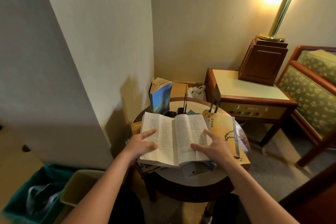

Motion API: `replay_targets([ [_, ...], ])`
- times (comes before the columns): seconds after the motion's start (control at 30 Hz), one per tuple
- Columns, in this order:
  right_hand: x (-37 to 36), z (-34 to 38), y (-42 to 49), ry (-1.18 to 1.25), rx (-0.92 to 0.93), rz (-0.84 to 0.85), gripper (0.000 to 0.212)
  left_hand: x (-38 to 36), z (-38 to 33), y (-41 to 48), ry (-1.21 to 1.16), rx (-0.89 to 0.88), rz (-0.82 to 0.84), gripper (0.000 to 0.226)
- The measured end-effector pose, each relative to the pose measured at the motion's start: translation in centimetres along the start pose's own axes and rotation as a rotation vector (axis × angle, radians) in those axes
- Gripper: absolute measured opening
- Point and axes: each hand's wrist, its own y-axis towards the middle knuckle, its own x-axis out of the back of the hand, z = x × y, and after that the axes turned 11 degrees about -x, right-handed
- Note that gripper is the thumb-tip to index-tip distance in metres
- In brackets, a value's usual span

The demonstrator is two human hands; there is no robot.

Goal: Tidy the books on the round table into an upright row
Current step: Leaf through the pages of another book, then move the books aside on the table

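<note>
A round, dark-rimmed wooden table stands in a room corner beside a lamp-lit wooden side table. A white-paged open book lies on it, with a blue paperback upright behind. The left hand and right hand rest spread, fingers straight, on its pages.

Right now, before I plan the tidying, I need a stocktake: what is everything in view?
round table: one, dark wood rim, centre
open book: one, cream pages, lying open, table's front
blue book: one, blue, upright, table's back left
yellow book: one, yellow, flat, right of open book
bookends: two, black, upright, table's back
side table: one, wood, cream top, right
lamp: one, brass, lit, on side table's wooden box
armchair: one, green patterned, far right
green bin: one, green, floor, lower left
beige bin: one, beige, right of green bin
left hand: one, fingers straight on left page
right hand: one, fingers spread on right page
</note>
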Motion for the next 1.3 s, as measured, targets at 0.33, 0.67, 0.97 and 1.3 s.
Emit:
replay_targets([
  [0.33,1.5,3.2,-0.9,0.249,0.184,0.168,0.079,-1.3,-5.2,-0.6,0.401,-0.16,0.08,0.077],
  [0.67,0.5,4.3,-1.1,0.426,0.326,0.202,0.06,-6.7,-7.5,-1.9,0.016,-0.259,0.195,0.04],
  [0.97,2.4,1.9,-0.8,0.427,0.158,0.173,0.094,-10.8,-3.5,-0.8,0.197,-0.204,0.191,0.049],
  [1.3,3.4,3.6,-2.4,0.712,0.093,0.368,0.06,-7.2,-7.4,-0.2,-0.085,-0.207,-0.089,0.077],
])
